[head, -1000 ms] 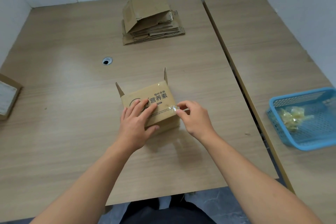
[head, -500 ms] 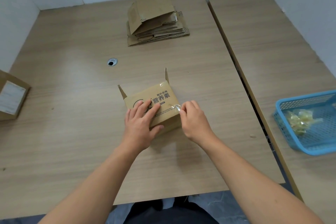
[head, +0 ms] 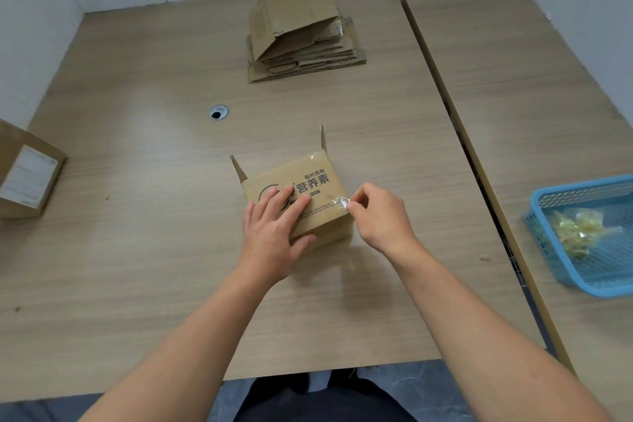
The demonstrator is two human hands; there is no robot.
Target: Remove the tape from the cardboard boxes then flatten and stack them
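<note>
Here, cardboard box [head: 310,186]: stands mid-table with its printed face up and two end flaps raised at its far side.
Left hand [head: 274,236]: comes in from the box's 7 o'clock; the fingers lie straight and flat on the printed top, the thumb rests against the near wall, and it presses rather than grasps.
Right hand [head: 376,216]: sits at the box's 4 o'clock, fingers curled, thumb and forefinger pinching the tape.
Tape [head: 340,199]: a clear, crinkled end lifted at the box's near right corner, between the pinching fingertips.
Flattened stack [head: 301,34]: at 12 o'clock from the box, well apart, top piece tilted up.
Second box [head: 29,171]: at 9 o'clock, on the table [head: 137,250] edge.
Blue basket [head: 596,288]: at 3 o'clock on the adjoining table, holding yellowish tape scraps [head: 575,229].
</note>
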